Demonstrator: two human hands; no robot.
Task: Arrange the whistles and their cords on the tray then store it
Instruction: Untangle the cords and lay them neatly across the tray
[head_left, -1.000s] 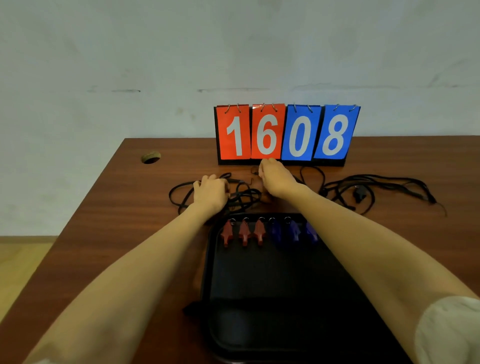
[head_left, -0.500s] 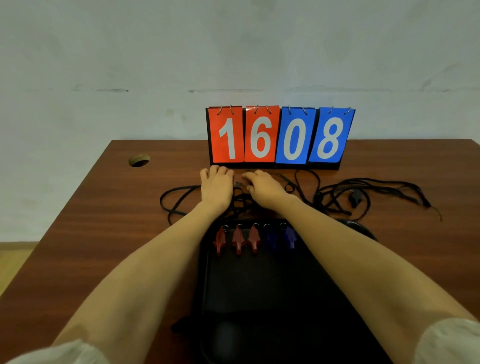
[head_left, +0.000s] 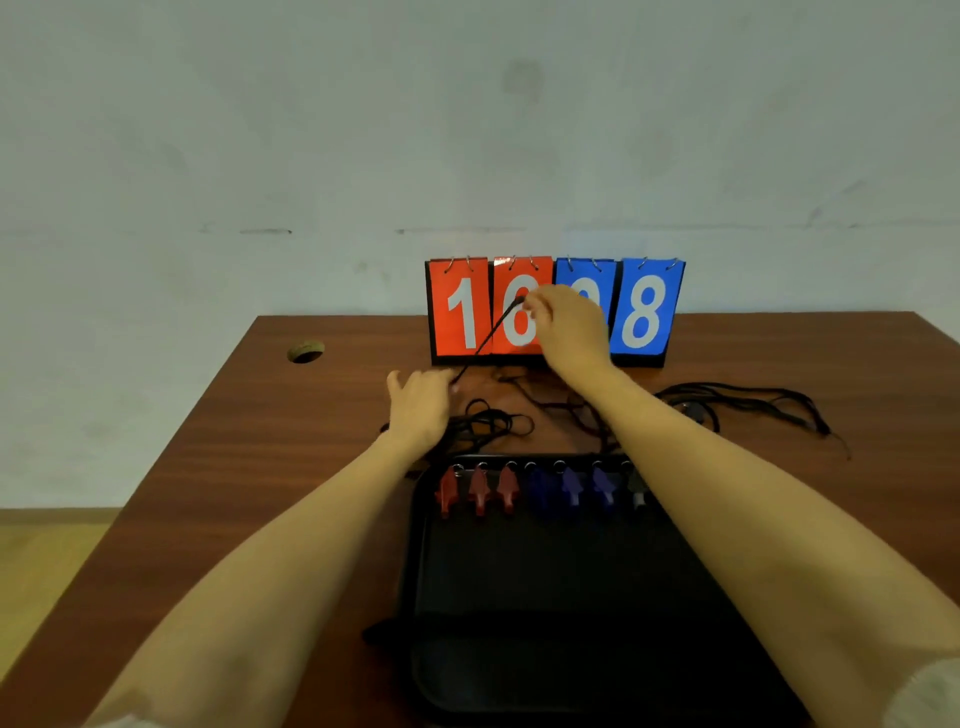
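A black tray (head_left: 561, 597) lies on the brown table in front of me. Along its far edge sit three red whistles (head_left: 479, 491), several blue whistles (head_left: 571, 486) and one dark whistle (head_left: 636, 488). Their black cords (head_left: 493, 423) lie tangled on the table beyond the tray. My right hand (head_left: 569, 325) is raised in front of the scoreboard and pinches one end of a black cord (head_left: 491, 335) pulled taut. My left hand (head_left: 421, 402) holds the lower part of that cord near the table, beside the tangle.
A flip scoreboard (head_left: 457, 312) showing 1608 stands at the table's far edge against the wall. Another bundle of black cords with a dark whistle (head_left: 748, 402) lies at the right. A round cable hole (head_left: 305, 352) is at the far left.
My right hand has risen from the table, pulling a cord taut upward in front of the scoreboard. My left hand has shifted slightly left and stayed low by the tangle.
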